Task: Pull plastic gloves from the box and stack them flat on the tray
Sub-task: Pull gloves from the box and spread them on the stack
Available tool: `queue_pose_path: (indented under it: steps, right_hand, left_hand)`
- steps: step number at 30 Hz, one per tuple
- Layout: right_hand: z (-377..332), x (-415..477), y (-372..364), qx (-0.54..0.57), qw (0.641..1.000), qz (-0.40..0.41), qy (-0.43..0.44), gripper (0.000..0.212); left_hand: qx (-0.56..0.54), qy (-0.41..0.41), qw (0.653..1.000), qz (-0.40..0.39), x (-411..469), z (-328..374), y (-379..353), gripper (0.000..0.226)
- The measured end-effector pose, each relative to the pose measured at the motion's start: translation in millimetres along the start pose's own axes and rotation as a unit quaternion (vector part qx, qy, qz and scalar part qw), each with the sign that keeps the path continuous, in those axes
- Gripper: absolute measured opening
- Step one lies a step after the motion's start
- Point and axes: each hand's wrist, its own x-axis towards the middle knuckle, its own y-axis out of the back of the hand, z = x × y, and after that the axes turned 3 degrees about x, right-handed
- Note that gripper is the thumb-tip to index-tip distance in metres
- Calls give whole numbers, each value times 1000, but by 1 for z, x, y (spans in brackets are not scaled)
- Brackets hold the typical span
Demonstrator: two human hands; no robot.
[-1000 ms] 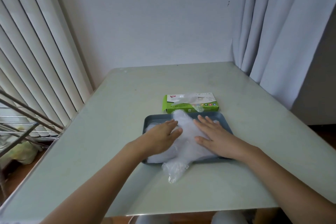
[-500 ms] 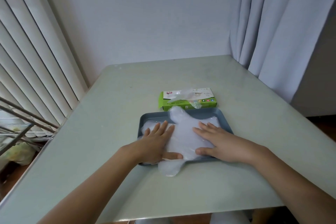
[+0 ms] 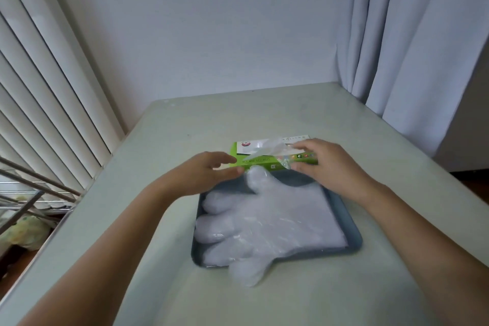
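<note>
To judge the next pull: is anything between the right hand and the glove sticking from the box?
Nothing visible. The right hand is at the glove poking from the green box; the left hand is at the box's other end.

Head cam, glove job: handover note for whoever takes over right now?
Left hand: open, at the left front corner of the box, holding nothing.
Right hand: on the right end of the box, beside the protruding glove in its slot; grip unclear.
The box sits just behind the tray.
Done: stack of gloves lies flat on the tray, one tip overhanging its near rim.
Left: pull the protruding glove, lay it on the stack.
</note>
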Motion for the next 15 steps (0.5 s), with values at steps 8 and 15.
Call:
queue_pose_path:
  steps: [8,15]
  right_hand:
    - [26,77,-21,55,992,-71,-84,54]
    - [23,99,-31,119,991,-23,-56,6]
  left_hand:
    - [-75,-7,996,48,66,-5,-15,58]
    - [-70,-16,997,30,106,-1,-39,69]
